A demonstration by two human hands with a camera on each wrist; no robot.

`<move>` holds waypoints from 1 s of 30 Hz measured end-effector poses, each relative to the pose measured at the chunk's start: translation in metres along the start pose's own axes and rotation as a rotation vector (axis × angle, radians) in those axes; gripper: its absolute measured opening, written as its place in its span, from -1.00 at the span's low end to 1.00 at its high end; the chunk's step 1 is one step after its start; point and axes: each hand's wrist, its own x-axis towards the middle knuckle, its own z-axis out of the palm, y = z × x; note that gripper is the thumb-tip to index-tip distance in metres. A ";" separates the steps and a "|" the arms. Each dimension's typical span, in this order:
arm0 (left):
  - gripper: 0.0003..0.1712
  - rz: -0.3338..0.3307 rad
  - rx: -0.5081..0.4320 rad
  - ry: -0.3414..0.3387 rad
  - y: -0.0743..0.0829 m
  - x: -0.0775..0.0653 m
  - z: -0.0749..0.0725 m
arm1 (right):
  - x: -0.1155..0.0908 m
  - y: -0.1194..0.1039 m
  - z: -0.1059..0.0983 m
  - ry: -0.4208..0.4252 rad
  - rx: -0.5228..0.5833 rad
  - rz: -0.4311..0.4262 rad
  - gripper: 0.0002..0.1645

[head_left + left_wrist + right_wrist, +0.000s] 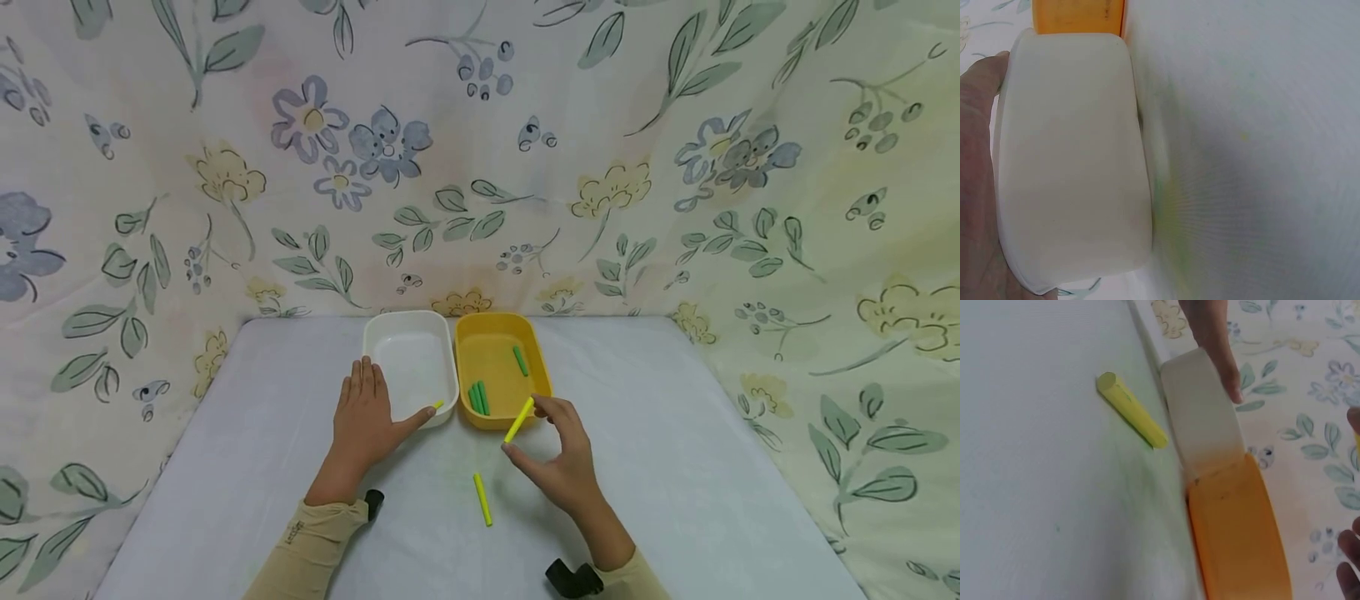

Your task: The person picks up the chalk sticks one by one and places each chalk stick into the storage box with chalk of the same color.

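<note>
Floral cloth [495, 242] hangs behind and at both sides of a white-covered table [675, 467]. Two trays stand side by side on it: a white tray [412, 358] and a yellow tray [491, 354]. Four green sticks [521, 361] lie in the yellow tray, three close together near its near left corner and one apart, farther back on the right. Three yellow sticks show: one held stick [519, 420], pinched between the thumb and fingers of the right hand [566, 462] at the yellow tray's near edge; one loose stick [482, 500] on the table, nearer than the trays; and one end stick [438, 405] in the white tray, mostly hidden behind the left thumb. The left hand [367, 425] rests at the white tray's left side, fingers straight, thumb spread across its near edge. Both wrist views show the trays' outer walls and hide their insides; the right one catches only fingertips of the right hand, cut off by the frame.
</note>
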 end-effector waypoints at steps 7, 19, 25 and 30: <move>0.60 0.000 0.000 -0.006 0.001 -0.001 0.000 | 0.009 0.004 0.007 0.033 0.005 -0.030 0.01; 0.60 -0.001 0.014 0.013 -0.002 -0.001 0.003 | 0.022 0.003 0.025 -0.019 -0.007 0.046 -0.02; 0.59 0.008 0.005 0.004 -0.001 0.000 0.003 | 0.025 0.006 0.035 -0.051 -0.012 0.058 0.00; 0.58 0.007 0.001 0.007 0.000 -0.001 0.003 | 0.027 0.006 0.040 -0.066 -0.026 0.049 0.00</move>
